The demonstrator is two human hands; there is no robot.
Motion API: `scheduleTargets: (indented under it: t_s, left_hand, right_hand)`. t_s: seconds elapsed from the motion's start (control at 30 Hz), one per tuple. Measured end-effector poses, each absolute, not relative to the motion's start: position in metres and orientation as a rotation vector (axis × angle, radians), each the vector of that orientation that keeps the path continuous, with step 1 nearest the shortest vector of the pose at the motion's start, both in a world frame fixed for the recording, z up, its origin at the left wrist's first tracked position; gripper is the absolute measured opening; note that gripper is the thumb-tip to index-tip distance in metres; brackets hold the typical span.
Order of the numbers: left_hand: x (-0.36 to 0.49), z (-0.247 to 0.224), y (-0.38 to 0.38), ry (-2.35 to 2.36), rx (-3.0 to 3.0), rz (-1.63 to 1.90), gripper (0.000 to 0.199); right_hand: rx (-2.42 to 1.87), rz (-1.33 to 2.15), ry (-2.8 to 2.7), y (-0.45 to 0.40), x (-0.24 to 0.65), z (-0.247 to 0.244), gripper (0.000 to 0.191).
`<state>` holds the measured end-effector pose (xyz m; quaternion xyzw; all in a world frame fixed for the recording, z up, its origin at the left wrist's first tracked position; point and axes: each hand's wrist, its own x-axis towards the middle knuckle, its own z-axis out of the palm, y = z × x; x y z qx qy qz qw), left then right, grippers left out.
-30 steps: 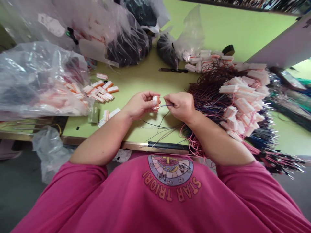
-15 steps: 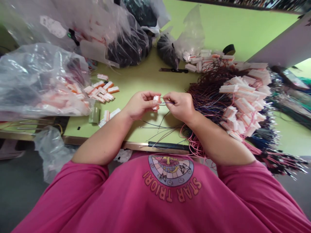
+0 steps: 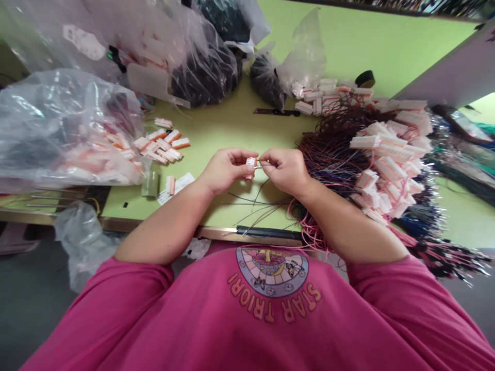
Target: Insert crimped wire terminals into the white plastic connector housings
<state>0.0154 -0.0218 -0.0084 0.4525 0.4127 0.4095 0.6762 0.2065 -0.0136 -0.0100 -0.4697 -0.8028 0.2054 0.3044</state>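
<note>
Left hand fingers grip 1 white block; right hand fingers pinch wire against it, insertion unclear; loose wires nearby

The one view is from the wearer's head, looking forward and steeply down. Nearest to it is the pink shirt, filling the bottom, its lettering upside down. Past the table's near edge, the left hand and right hand sit close to mid-view. The wide view takes in both forearms, a plastic bag on the table's left and wires on its right.
</note>
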Motion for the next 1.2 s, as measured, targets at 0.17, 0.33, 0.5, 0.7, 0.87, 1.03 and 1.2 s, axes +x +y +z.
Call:
scheduleTargets:
  t_s: [0.17, 0.33, 0.5, 0.7, 0.87, 1.03, 1.2]
  left_hand:
    - [0.02, -0.011, -0.022, 0.937, 0.989, 0.94, 0.041]
    - [0.017, -0.013, -0.022, 0.892, 0.981, 0.958, 0.044]
    - [0.019, -0.014, -0.022, 0.893, 0.995, 0.965, 0.045]
    - [0.024, -0.016, -0.022, 0.905, 0.936, 0.998, 0.05]
    - [0.021, -0.018, -0.02, 0.886, 0.923, 1.021, 0.048]
    - [0.024, -0.02, -0.022, 0.886, 0.97, 1.022, 0.045]
    - [0.026, -0.017, -0.023, 0.907, 0.935, 1.044, 0.045]
  right_hand:
    - [-1.3, 0.575, -2.105, -0.015, 0.203, -0.012, 0.02]
    - [-1.285, 0.609, -2.035, -0.013, 0.204, -0.011, 0.019]
    - [-1.294, 0.604, -2.021, -0.014, 0.203, -0.012, 0.019]
    - [-1.353, 0.605, -2.005, -0.013, 0.201, -0.011, 0.016]
    - [-1.298, 0.678, -1.947, -0.013, 0.201, -0.009, 0.017]
    - [-1.313, 0.71, -1.933, -0.014, 0.199, -0.012, 0.017]
    - [-1.332, 0.704, -1.932, -0.013, 0.199, -0.01, 0.016]
